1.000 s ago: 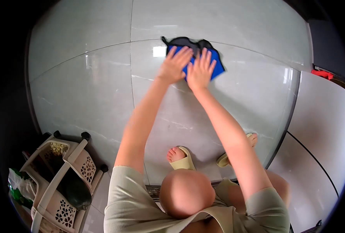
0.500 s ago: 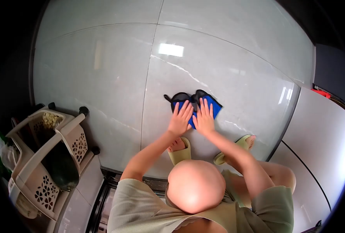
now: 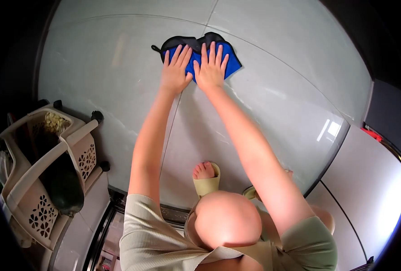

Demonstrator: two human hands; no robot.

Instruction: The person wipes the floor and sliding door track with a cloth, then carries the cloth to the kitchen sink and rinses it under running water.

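A blue cleaning cloth with a black edge, a dark grey underside and a small hanging loop lies on the glossy grey tiled floor. Its far edge is folded over in two dark lobes. My left hand presses flat on the cloth's left half, fingers spread. On the right half rests my right hand, also flat with its fingers apart. Both arms reach far forward, and the thumbs point toward each other.
A beige plastic rack on the left holds a dark green gourd and other produce. White cabinet fronts stand at the right. My slippered foot is below my arms, near a door track.
Both hands have pushed the cloth forward across the floor, away from my feet and slightly left. My arms are now stretched out, and the cloth is spread wider.
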